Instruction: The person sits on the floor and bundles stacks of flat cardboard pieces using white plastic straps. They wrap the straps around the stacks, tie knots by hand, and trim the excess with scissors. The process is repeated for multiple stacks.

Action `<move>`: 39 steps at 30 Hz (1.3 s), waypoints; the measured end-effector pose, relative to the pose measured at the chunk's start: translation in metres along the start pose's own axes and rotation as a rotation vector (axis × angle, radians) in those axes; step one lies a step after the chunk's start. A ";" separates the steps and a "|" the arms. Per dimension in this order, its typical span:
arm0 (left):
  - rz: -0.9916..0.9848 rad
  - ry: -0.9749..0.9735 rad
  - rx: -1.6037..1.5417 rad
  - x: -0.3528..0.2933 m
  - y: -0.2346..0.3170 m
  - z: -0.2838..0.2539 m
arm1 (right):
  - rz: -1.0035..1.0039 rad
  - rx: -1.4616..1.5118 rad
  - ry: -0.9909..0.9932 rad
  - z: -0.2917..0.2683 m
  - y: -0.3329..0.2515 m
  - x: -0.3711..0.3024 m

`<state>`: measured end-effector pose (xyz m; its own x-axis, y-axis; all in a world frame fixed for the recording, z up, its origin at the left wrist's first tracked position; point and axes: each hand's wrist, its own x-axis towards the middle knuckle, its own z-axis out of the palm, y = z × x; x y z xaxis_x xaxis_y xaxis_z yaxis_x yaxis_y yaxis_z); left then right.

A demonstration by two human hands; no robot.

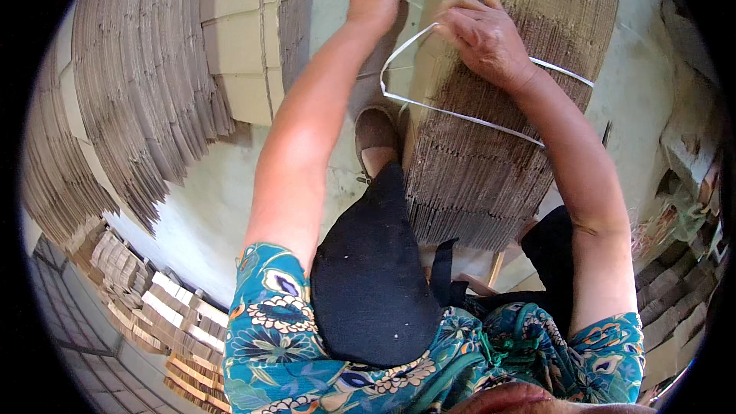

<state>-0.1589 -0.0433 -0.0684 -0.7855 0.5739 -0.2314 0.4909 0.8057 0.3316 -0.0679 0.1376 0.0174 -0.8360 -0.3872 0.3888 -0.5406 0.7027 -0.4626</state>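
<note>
A stack of brown cardboard sheets [477, 184] stands in front of me with its many edges facing up. A narrow white strap [475, 120] runs across it and bends in a loose loop beyond its left side. My right hand [484, 37] is over the stack's far part, thumb and forefinger closed on the strap while other fingers stick out. To the left, off the stack, my left hand [376, 9] is closed in a fist. A short piece of the strap shows at its right side; the fingers themselves are mostly hidden.
Tall piles of flat cardboard [146, 69] fill the left, beside more bundled cardboard [239, 38]. My shoe [376, 136] is on the pale floor [195, 203] against the stack's left side. More stacked cardboard [678, 299] lies at the right rim.
</note>
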 end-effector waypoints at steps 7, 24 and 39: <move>0.109 -0.004 -0.465 -0.029 -0.031 -0.017 | 0.003 0.034 0.036 -0.003 0.001 0.002; 0.061 -0.040 -1.686 -0.066 0.038 -0.064 | 0.092 0.133 0.045 -0.005 0.004 0.003; -0.130 0.039 -1.930 -0.073 0.079 -0.040 | 0.170 -0.028 -0.168 0.011 -0.029 0.050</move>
<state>-0.0778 -0.0272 0.0110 -0.7975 0.5082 -0.3253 -0.5540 -0.4030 0.7285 -0.0953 0.0907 0.0416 -0.9200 -0.3538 0.1684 -0.3897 0.7818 -0.4868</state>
